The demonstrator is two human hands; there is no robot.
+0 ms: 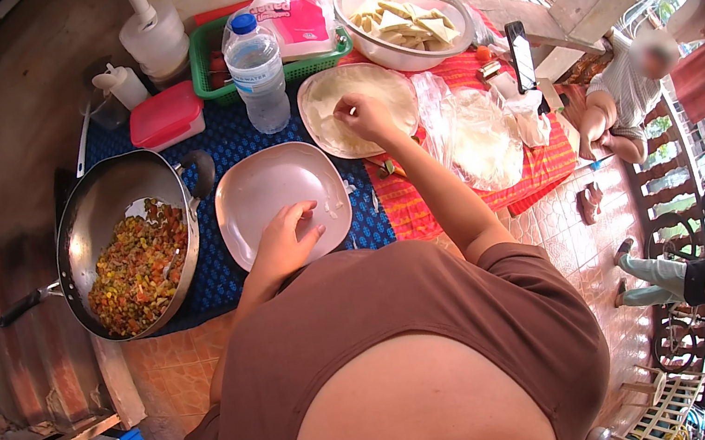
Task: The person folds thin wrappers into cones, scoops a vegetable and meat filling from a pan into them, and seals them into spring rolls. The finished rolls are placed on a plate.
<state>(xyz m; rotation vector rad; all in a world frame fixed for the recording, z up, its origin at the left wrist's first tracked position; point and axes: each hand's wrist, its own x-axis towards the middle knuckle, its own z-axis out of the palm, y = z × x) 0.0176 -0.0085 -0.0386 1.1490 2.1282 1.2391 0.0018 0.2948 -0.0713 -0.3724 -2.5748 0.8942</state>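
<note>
My left hand [285, 239] rests at the near side of a pinkish square plate [266, 183], its fingers loosely bent and apart, holding nothing. Over a second, pale plate [314, 137] behind it to the right, my right hand [369, 119] has its fingertips pinched together. Those fingertips meet the whitish layer [367, 85] on that plate, which may be thin wrappers; whether anything sits between them is hidden. To the left, a deep pan [93, 209] holds a chopped mixed-vegetable filling [140, 271]. A white colander-like bowl [410, 54] contains folded, pale wrapped pieces [407, 22].
A water bottle [260, 85] stands behind the plates, by a green basket [222, 97] and a red-lidded box [164, 116]. Plastic-bagged pale sheets [482, 141] and a propped phone [521, 58] are at right. Two people [627, 91] appear beyond the table; the pan handle [30, 303] juts left.
</note>
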